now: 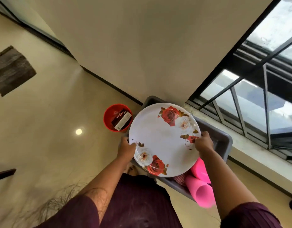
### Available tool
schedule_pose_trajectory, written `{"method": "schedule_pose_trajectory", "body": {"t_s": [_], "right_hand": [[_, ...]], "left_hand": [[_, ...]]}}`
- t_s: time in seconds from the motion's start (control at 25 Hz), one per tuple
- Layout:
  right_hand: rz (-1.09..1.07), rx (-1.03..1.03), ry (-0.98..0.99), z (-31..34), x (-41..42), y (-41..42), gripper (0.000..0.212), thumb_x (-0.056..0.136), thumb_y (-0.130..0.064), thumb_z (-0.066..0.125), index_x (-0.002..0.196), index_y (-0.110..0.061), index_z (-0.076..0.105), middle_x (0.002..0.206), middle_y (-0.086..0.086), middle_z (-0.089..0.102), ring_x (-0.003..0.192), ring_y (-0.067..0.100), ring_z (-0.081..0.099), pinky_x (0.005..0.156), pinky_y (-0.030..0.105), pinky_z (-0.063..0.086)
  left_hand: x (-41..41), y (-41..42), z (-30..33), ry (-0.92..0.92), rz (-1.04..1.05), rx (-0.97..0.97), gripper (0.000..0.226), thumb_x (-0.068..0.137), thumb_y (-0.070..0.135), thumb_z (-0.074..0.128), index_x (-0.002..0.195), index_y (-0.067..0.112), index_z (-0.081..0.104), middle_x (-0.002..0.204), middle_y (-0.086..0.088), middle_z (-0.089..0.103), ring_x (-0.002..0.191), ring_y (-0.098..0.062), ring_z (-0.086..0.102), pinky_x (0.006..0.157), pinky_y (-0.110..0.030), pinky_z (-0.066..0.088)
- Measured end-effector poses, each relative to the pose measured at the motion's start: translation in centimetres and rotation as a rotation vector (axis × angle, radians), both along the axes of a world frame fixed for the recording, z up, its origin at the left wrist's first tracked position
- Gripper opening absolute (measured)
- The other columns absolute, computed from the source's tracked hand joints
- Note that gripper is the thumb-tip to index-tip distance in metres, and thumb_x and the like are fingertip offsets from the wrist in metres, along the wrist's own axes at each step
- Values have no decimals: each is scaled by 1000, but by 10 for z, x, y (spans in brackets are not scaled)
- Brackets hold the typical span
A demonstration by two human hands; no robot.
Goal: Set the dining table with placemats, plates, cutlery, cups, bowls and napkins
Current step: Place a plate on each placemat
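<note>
Head camera footage is looking steeply down at a person who is holding a large white plate printed with red and white roses. Both hands are gripping it by opposite edges: the left hand is curling round the left rim, thumb lying over the top beside a white rose, and the right hand is clasping the right rim, fingers wrapping over the edge near a small red bud. The plate is being held roughly level above a grey plastic tub, which is sitting against the wall below a window with dark frames. Inside the tub, at its near end, rolled pink placemats are poking out past the rim, and a bit of reddish checked cloth is showing beside them, partly hidden under the plate. Just left of the tub, a red bucket is standing on the glossy cream floor, holding a dark box with a white side. Farther left, a brown mat is lying on the floor. Dark maroon sleeves are covering the person's upper arms.
</note>
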State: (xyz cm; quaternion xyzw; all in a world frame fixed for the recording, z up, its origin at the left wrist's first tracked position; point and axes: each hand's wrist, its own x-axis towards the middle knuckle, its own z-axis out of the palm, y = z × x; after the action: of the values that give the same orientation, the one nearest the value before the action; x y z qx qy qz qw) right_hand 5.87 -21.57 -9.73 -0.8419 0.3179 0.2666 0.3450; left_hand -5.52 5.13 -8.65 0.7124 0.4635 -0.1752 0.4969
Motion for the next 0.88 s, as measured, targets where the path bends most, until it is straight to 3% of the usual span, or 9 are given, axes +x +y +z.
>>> {"method": "schedule_pose_trajectory", "body": {"t_s": [0.16,0.32,0.44,0.64,0.76,0.88], "right_hand": [[96,39,-27,61,-4,38,36,85,-10,66,116,-15,50,106,14,57,90,31,54,74,42,49],[253,97,-37,87,-14,102,38,86,-12,66,120,-13,50,104,13,56,87,31,53,72,38,47],[449,171,-28,93,-33,168,43,85,-12,68,124,-14,51,104,12,57,91,32,55,73,37,47],[791,248,2,82,-69,295,32,75,-9,65,101,-24,52,96,9,65,85,28,61,67,38,55],[981,267,7,26,-82,377,40,66,-16,65,103,-28,55,94,8,69,82,30,66,70,51,59],[1117,267,7,29,-122,464,37,67,-20,71,99,-28,55,93,5,68,82,31,67,70,53,59]], "left_hand": [[-23,22,59,-39,66,124,36,98,20,48,132,13,40,124,-15,59,107,-36,58,79,-34,43],[-71,55,88,-35,239,195,24,97,20,50,118,10,44,112,-17,62,85,-30,55,70,-32,40],[-131,86,94,-12,445,227,17,96,20,51,108,10,44,108,-18,63,84,-30,56,69,-32,40],[-222,146,94,-11,782,262,22,94,17,54,111,5,46,110,-21,62,96,-35,59,71,-33,40],[-277,185,93,-42,947,291,14,93,13,55,103,8,45,107,-21,63,94,-34,58,69,-30,35],[-332,225,93,-69,1096,338,19,93,13,56,109,4,50,107,-20,64,98,-34,60,70,-29,34]]}}
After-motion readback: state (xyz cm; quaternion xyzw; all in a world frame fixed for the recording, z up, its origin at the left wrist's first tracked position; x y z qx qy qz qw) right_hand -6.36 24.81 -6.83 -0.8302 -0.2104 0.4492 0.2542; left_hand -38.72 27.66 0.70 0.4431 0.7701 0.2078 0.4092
